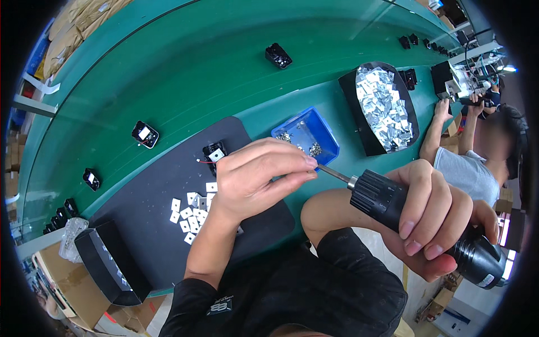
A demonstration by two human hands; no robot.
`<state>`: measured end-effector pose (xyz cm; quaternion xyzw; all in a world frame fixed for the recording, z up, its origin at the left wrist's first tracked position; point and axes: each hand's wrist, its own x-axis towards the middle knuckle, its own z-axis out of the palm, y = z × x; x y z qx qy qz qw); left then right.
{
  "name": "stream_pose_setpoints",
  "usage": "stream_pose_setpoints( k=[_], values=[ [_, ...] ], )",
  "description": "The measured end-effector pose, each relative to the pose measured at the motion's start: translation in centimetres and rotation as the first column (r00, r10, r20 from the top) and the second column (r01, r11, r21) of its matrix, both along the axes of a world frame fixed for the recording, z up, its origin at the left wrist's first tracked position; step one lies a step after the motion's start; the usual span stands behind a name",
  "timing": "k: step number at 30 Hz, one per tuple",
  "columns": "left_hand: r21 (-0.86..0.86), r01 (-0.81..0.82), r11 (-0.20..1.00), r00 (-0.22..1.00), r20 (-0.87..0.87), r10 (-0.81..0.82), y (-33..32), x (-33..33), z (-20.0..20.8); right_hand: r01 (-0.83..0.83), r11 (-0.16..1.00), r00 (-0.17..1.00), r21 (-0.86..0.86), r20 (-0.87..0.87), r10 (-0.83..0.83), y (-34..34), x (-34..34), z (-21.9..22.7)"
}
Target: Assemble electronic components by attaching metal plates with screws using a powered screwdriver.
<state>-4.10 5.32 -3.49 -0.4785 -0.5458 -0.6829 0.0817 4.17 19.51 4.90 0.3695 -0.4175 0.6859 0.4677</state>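
Near right, wrapped round a black cylindrical power screwdriver, the right hand aimed its slim steel bit left, seemingly to meet the left hand: fingertips nearly together, any pinched piece impossible to tell!

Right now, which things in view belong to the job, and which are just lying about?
Likely the job:
black screwdriver in right hand
screws in blue tray
white plates, black case

Likely lying about:
clear plastic bag
cardboard box
brown packages

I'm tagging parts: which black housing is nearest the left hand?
The black housing on the dark grey mat, just beside the left hand; the other housings lie off that mat, farther away.
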Motion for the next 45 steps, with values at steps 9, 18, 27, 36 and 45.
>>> stream_pose_setpoints(
  k=[9, 18, 27, 36, 45],
  values=[
    [0.038, 0.016, 0.999, 1.0, -0.021, -0.015, -0.4, 0.1, 0.7, -0.062, 0.996, 0.998, 0.067, 0.023, 0.06, 0.2, 0.3, 0.4],
    [0.024, -0.016, 1.0, 0.998, -0.065, 0.018, -0.9, -0.2, 0.8, -0.07, 0.995, 0.998, 0.068, 0.007, 0.07, -0.4, 0.1, 0.1],
    [-0.04, -0.083, 0.996, 0.991, -0.109, 0.078, -1.4, 0.0, 1.3, -0.069, 0.993, 0.998, 0.094, 0.013, 0.068, -0.8, -0.2, 0.2],
    [-0.078, -0.185, 0.98, 0.969, -0.179, 0.169, -2.0, 0.3, 1.9, -0.092, 0.99, 0.995, 0.106, 0.044, 0.088, -1.1, -0.6, 0.2],
    [-0.12, -0.155, 0.981, 0.98, -0.142, 0.137, -2.8, 0.1, 2.2, -0.15, 0.983, 0.989, 0.102, 0.031, 0.147, -0.8, -1.2, -0.1]
  ],
)
